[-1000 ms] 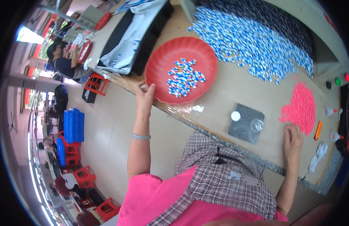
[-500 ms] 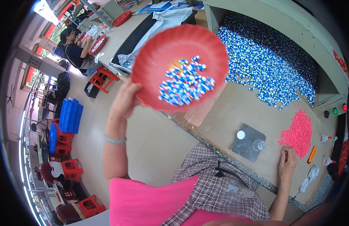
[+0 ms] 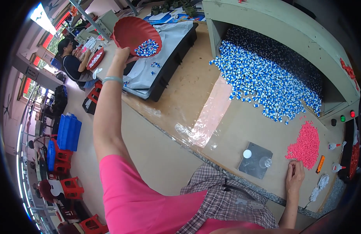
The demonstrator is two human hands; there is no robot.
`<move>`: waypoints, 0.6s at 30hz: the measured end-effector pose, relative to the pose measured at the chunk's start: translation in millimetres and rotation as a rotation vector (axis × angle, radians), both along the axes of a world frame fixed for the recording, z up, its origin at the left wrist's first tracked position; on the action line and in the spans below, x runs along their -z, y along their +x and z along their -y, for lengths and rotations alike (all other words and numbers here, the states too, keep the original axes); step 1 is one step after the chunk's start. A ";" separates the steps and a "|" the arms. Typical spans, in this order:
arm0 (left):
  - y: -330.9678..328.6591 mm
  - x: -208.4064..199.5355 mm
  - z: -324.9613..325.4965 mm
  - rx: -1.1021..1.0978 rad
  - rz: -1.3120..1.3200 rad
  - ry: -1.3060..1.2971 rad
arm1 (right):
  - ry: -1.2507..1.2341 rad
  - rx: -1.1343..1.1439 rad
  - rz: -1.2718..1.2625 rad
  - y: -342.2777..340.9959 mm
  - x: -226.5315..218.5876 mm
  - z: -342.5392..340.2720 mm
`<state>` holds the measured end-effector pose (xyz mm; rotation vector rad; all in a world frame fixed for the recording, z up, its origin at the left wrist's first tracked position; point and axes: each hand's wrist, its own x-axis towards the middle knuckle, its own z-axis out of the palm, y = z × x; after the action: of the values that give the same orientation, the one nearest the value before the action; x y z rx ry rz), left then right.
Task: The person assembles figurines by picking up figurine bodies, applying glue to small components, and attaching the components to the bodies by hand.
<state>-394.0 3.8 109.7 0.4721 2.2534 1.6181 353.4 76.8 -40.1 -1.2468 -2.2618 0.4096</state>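
Note:
At the far left of the table, my left hand [image 3: 123, 55] grips the rim of a red scalloped bowl [image 3: 127, 33]. The bowl is tilted, and small blue-and-white pieces [image 3: 146, 48] lie gathered at its lower right side. Beneath it is a black tray [image 3: 164, 80] lined with a white sheet [image 3: 174, 37]; a few loose pieces [image 3: 155, 65] are on the sheet. My right hand [image 3: 295, 176] rests on the table with its fingers curled in, beside a heap of small pink pieces [image 3: 306, 144]. Whatever its fingers may hold is hidden.
A large heap of blue-and-white pieces [image 3: 266, 80] spills out from under a beige machine housing [image 3: 282, 29]. Before me lies a dark square plate [image 3: 254, 162] with a white cap and a clear cup. Glue bottles [image 3: 333, 146] stand at right. A co-worker [image 3: 73, 64] sits far left.
My left hand has carried the bowl away to the far left, over the tray, and tilted it. Loose pieces now show on the sheet. My right hand stays by the pink heap.

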 end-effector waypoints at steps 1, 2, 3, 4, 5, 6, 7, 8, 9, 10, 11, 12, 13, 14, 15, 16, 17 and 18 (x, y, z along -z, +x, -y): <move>-14.9 8.7 -13.1 -0.076 -0.016 0.004 | -0.012 0.004 0.012 -0.4 1.1 -0.6; -23.4 15.6 -25.6 -0.071 -0.014 0.007 | -0.008 0.008 0.014 -0.1 1.6 -0.3; -28.1 22.9 -39.9 -0.162 -0.099 -0.073 | -0.006 0.004 0.015 -0.5 1.5 -1.0; -15.0 26.6 -58.6 -0.243 -0.180 -0.156 | -0.007 0.009 0.022 -0.6 1.4 -1.4; -2.7 27.3 -74.7 -0.271 -0.221 -0.250 | -0.006 0.020 0.031 -1.9 0.9 -2.3; -10.1 32.1 -77.5 -0.273 -0.220 -0.252 | -0.010 0.022 0.027 -3.6 0.4 -2.5; -20.0 39.7 -81.4 -0.282 -0.460 -0.413 | -0.016 0.022 0.024 -5.0 -0.3 -2.2; -30.2 46.4 -81.8 -0.287 -0.701 -0.575 | -0.020 0.016 0.025 -6.3 -0.9 -2.7; -16.4 48.7 -88.0 -0.289 -0.755 -0.540 | -0.028 0.029 0.034 -6.2 -1.0 -3.2; -14.8 53.0 -93.9 -0.282 -0.752 -0.541 | -0.037 0.040 0.042 -6.3 -1.1 -3.7; -13.3 56.2 -97.9 -0.282 -0.870 -0.550 | -0.039 0.044 0.047 -7.3 -1.5 -3.8; -10.6 57.0 -99.1 -0.284 -0.990 -0.558 | -0.036 0.039 0.041 -7.8 -2.3 -3.8; -9.3 54.8 -97.6 -0.283 -0.988 -0.559 | -0.032 0.032 0.035 -7.8 -3.2 -3.9; -9.2 49.5 -92.9 -0.284 -1.039 -0.567 | -0.032 0.030 0.035 -7.0 -2.8 -4.3; -7.4 45.1 -89.9 -0.280 -1.089 -0.574 | -0.014 0.014 0.030 -5.1 -1.1 -4.3; -5.2 40.4 -83.1 -0.306 -1.102 -0.584 | 0.005 -0.004 0.024 -3.4 0.1 -4.0; -2.6 35.6 -71.6 -0.324 -1.094 -0.549 | 0.004 -0.007 0.024 -2.3 0.1 -3.1; 3.0 32.2 -62.4 -0.334 -1.086 -0.513 | -0.019 0.006 0.027 -1.0 -0.8 -1.5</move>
<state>-391.0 66.2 77.4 1.0394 3.5439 0.8477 352.3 78.3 -39.3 -1.2750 -2.2813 0.4157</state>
